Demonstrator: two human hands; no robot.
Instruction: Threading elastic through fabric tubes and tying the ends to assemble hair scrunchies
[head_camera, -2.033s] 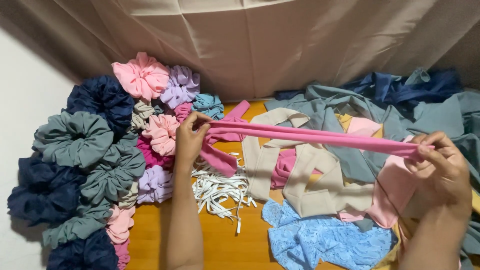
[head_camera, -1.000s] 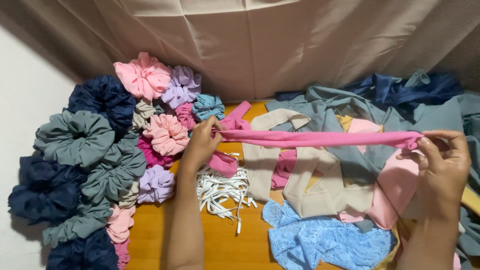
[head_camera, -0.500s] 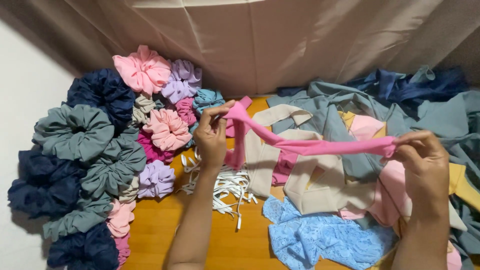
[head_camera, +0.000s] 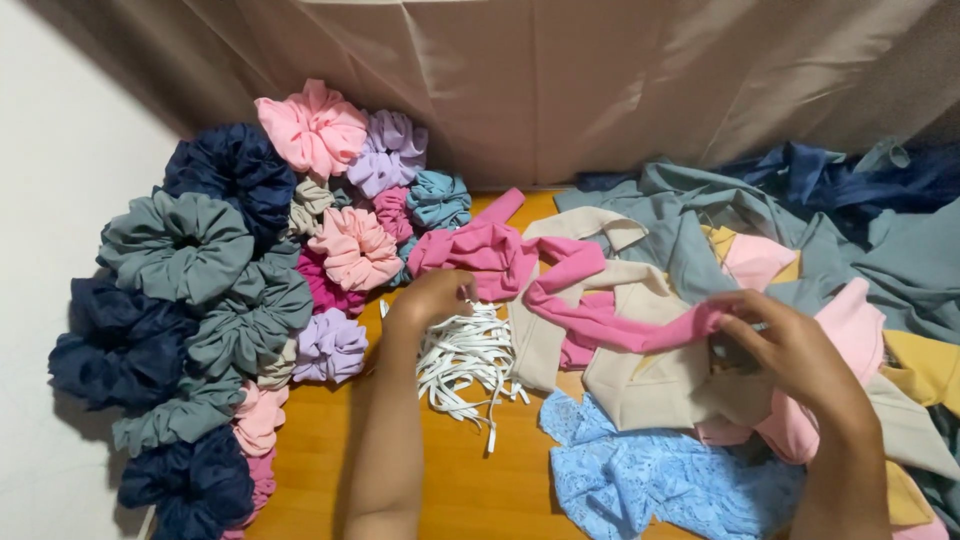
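My right hand grips one end of a long pink fabric strip, which now sags across beige cloth pieces. The strip's other end lies bunched near the table's middle. My left hand has its fingers curled down on a heap of white elastic strips, just below that bunched pink end. Whether it grips any elastic is hidden by the hand.
Many finished scrunchies in navy, grey-green, pink and lilac are piled on the left. Loose fabric in grey-blue, navy, yellow and pink covers the right. A light blue lace piece lies in front. A draped curtain backs the wooden table.
The pink strip was stretched taut between both hands; now it hangs slack. My left hand has let go of its end and dropped onto the white elastic. My right hand moved inward.
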